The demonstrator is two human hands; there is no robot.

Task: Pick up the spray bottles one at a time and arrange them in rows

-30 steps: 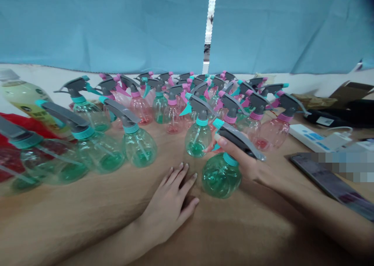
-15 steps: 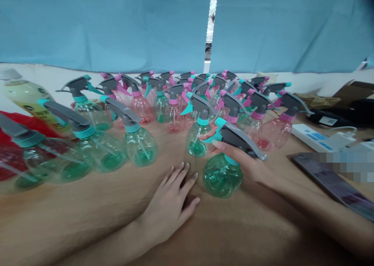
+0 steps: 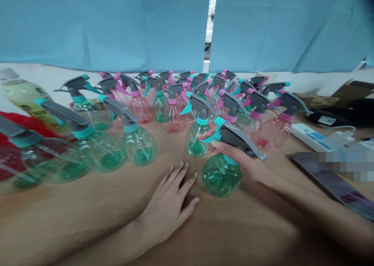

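My right hand (image 3: 238,156) is wrapped round the grey head and neck of a green spray bottle (image 3: 222,176), with a finger at its turquoise trigger. The bottle is upright, and I cannot tell whether its base touches the table. Flat on the wooden table (image 3: 175,246), just left of that bottle, my left hand (image 3: 169,203) rests with fingers spread and nothing in it. Another green spray bottle (image 3: 196,141) stands right behind the held one. To the left is a further green spray bottle (image 3: 140,145), apart from my left hand.
Several pink and green spray bottles (image 3: 174,117) crowd the back. More green ones (image 3: 101,151) line the left, by a yellowish bottle (image 3: 29,96) and red plastic (image 3: 11,121). At right lie a phone (image 3: 330,184), a white power strip (image 3: 315,137) and a cardboard box (image 3: 352,98).
Almost nothing differs. The whole view has shifted very slightly, while both hands and the held spray bottle keep their places.
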